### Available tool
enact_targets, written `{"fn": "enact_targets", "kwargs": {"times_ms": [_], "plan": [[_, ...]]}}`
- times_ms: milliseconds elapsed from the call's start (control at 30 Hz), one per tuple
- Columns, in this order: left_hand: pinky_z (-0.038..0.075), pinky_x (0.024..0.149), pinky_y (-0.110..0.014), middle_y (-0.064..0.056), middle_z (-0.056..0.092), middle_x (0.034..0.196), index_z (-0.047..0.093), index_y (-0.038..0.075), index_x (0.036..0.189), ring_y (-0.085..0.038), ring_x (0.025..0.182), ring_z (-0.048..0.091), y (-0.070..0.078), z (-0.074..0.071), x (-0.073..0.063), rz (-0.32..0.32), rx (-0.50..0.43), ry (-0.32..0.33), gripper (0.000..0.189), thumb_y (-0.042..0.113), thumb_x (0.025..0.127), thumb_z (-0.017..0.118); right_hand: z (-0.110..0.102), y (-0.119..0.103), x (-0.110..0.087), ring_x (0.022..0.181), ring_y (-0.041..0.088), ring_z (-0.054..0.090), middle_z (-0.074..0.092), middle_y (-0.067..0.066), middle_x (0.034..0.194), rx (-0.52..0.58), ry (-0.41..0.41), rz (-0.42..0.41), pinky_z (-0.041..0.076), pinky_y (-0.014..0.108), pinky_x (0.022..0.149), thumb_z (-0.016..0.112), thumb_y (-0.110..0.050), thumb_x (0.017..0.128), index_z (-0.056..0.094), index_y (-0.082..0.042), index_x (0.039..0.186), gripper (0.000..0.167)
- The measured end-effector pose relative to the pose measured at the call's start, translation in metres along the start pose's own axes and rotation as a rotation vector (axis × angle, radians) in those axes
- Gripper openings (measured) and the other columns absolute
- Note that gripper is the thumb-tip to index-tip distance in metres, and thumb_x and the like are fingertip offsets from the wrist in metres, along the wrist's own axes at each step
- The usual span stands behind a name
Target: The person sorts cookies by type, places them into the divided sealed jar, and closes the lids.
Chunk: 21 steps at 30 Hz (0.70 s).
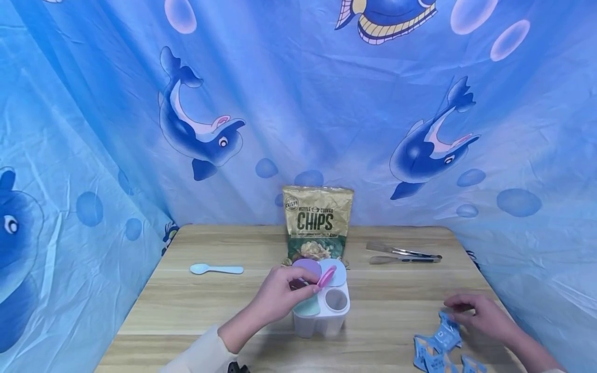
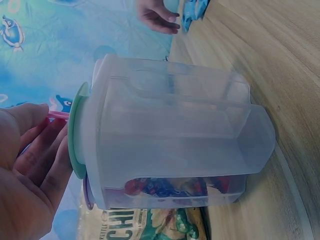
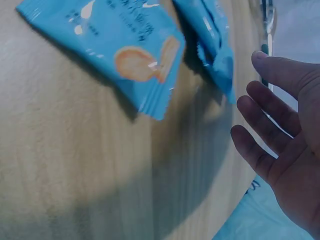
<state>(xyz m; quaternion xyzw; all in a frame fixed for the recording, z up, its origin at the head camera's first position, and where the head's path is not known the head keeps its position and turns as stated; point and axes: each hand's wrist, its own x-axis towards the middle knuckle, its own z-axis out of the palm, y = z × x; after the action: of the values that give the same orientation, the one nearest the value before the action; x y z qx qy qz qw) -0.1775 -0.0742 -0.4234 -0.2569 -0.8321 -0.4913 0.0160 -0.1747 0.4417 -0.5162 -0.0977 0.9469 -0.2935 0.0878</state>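
A translucent container (image 1: 342,311) with several round compartments stands at the middle of the table. Purple (image 1: 308,266), light blue (image 1: 337,273) and green (image 1: 305,306) lids cover three of its mouths; the front right mouth is uncovered. My left hand (image 1: 275,296) pinches a pink lid (image 1: 327,276) on edge between thumb and fingers, above the container. Through the wall in the left wrist view, red and blue wrapped items (image 2: 165,186) show in one compartment. Over at the right, my right hand (image 1: 487,317) hovers with loose, spread fingers beside several blue snack packets (image 1: 448,334), holding none.
Behind the container a gold and green chip bag (image 1: 318,220) stands upright. A pale blue spoon (image 1: 216,269) lies on the left of the wooden table (image 1: 186,311). Metal tongs (image 1: 403,255) lie at the back right. A blue curtain (image 1: 298,103) with dolphins surrounds the table.
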Motion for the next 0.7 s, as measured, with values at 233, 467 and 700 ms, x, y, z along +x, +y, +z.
{"fn": "enact_targets", "kwargs": {"times_ms": [233, 467, 700], "plan": [[0.055, 0.082, -0.026, 0.014, 0.077, 0.092, 0.081, 0.023, 0.098, 0.0, 0.08, 0.068, 0.0012, 0.0008, 0.0001, 0.046, 0.051, 0.034, 0.009, 0.023, 0.089, 0.08, 0.0057, 0.007, -0.0008, 0.09, 0.0, 0.064, 0.074, -0.002, 0.107, -0.003, -0.057, 0.041, 0.054, 0.023, 0.074, 0.079, -0.024, 0.088, 0.075, -0.015, 0.111, 0.025], [0.057, 0.077, -0.023, 0.011, 0.077, 0.091, 0.081, 0.021, 0.097, 0.0, 0.078, 0.068, 0.0028, 0.0019, -0.0009, 0.067, 0.056, 0.047, 0.008, 0.021, 0.089, 0.08, 0.0082, 0.0079, 0.0008, 0.088, 0.003, 0.063, 0.073, 0.001, 0.106, 0.038, -0.079, 0.067, 0.053, 0.023, 0.071, 0.081, -0.018, 0.086, 0.074, -0.011, 0.11, 0.026], [0.058, 0.071, -0.022, 0.009, 0.077, 0.091, 0.081, 0.02, 0.097, -0.002, 0.078, 0.068, 0.0028, 0.0023, -0.0012, 0.058, 0.04, 0.041, 0.008, 0.019, 0.089, 0.08, 0.0096, 0.0101, 0.0005, 0.083, -0.001, 0.059, 0.069, -0.001, 0.098, 0.032, -0.056, 0.049, 0.052, 0.022, 0.07, 0.081, -0.015, 0.085, 0.071, -0.005, 0.116, 0.034]]}}
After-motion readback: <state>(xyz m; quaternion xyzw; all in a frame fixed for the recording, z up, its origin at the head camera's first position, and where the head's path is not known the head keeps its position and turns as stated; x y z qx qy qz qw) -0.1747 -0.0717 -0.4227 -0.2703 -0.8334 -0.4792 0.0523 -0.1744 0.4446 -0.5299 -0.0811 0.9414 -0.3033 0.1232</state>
